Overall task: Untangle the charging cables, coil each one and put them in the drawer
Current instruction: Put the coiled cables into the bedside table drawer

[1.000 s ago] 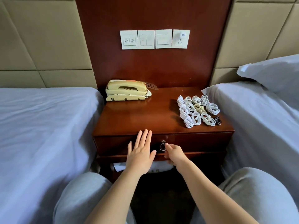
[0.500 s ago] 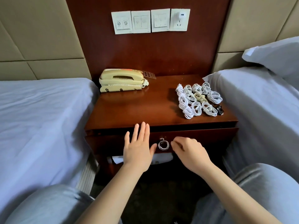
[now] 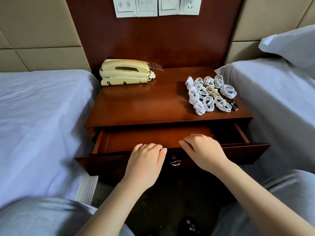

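Several coiled white charging cables point(image 3: 209, 94) lie in a cluster at the right rear of the wooden nightstand top point(image 3: 144, 103), with a small black cable point(image 3: 234, 104) at their right edge. Below the top, the drawer point(image 3: 136, 138) stands pulled out and its visible inside is bare. My left hand point(image 3: 144, 162) curls its fingers over the top edge of the drawer front point(image 3: 105, 162), left of the metal ring handle point(image 3: 175, 162). My right hand point(image 3: 202, 150) grips the same edge just right of the handle, fingers bent into the drawer.
A cream telephone point(image 3: 126, 72) sits at the nightstand's left rear. Beds with pale sheets flank it, left bed point(image 3: 39, 116) and right bed point(image 3: 281, 99), the latter with a pillow point(image 3: 293, 43). Wall switches point(image 3: 156, 5) are above. My knees frame the bottom.
The drawer has slid out from nearly closed to well open. My left hand went from flat on the front to curled over its edge; my right hand left the ring handle for the edge.
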{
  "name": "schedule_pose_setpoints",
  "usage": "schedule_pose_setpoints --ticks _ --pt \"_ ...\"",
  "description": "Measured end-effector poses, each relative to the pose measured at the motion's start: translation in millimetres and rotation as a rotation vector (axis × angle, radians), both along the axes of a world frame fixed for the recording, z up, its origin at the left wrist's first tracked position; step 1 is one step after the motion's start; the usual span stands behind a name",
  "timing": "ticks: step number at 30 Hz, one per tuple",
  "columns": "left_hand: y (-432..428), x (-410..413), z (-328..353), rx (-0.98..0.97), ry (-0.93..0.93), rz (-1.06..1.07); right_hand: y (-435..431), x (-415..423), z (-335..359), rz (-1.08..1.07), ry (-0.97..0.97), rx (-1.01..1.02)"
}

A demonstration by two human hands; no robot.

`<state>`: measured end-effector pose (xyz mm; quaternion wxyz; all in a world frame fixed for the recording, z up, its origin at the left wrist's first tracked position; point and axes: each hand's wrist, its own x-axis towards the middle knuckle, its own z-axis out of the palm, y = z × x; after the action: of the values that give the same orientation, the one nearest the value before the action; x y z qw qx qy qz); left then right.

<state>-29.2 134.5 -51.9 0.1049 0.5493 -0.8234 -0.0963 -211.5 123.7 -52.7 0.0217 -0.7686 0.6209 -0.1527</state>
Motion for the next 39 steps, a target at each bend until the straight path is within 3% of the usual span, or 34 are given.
schedule_pose_setpoints --ticks 4,10,24,29,39 --pt "0 -20 6 0.123 0.098 -0.02 5 -6 5 -0.081 0.066 0.075" --pt "-16 -46 17 0.099 0.106 -0.065 6 -29 10 -0.143 0.083 0.159" --pt "-120 -102 65 0.029 0.114 -0.126 -75 -95 69 -0.139 -0.034 -0.022" --pt "-140 -120 44 0.089 0.055 -0.133 -110 -105 56 -0.054 0.1 -0.01" --pt "-150 -117 23 0.08 0.341 -0.173 -127 -104 58 0.046 0.177 0.042"
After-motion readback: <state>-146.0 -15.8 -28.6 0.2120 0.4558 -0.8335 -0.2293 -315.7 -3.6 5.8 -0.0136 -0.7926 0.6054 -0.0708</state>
